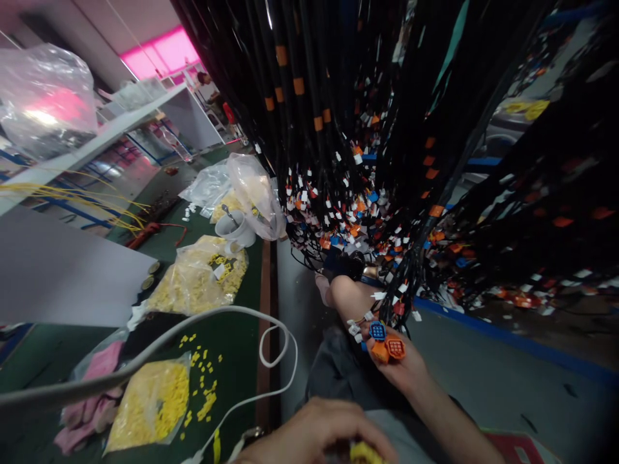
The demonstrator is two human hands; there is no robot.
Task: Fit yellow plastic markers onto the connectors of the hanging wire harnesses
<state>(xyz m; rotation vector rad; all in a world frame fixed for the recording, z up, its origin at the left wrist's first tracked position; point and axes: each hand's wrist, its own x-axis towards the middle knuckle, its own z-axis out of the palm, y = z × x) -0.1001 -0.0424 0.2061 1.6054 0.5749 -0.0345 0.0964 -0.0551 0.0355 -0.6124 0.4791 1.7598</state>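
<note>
My right hand (403, 370) reaches in from the lower right, holding the end of a black wiring harness. A blue connector (378, 331) and an orange connector (396, 348) lie side by side in it, their multi-cavity faces turned toward me. Small white connectors (355, 330) dangle beside the fingers, which are partly hidden. At the bottom edge, my left hand (324, 428) is curled round small yellow pieces (365, 453), cut off by the frame. Above hang dense bundles of black harnesses (309, 96) ending in white, orange and blue connectors.
On the green bench (236, 374) at left lie a bag of yellow pieces (149, 399), a larger bag (198, 277), loose yellow pieces (206, 406), pink gloves (91, 399) and a white cup (235, 229). A white cable (232, 309) loops across. Another person (213, 96) is far back.
</note>
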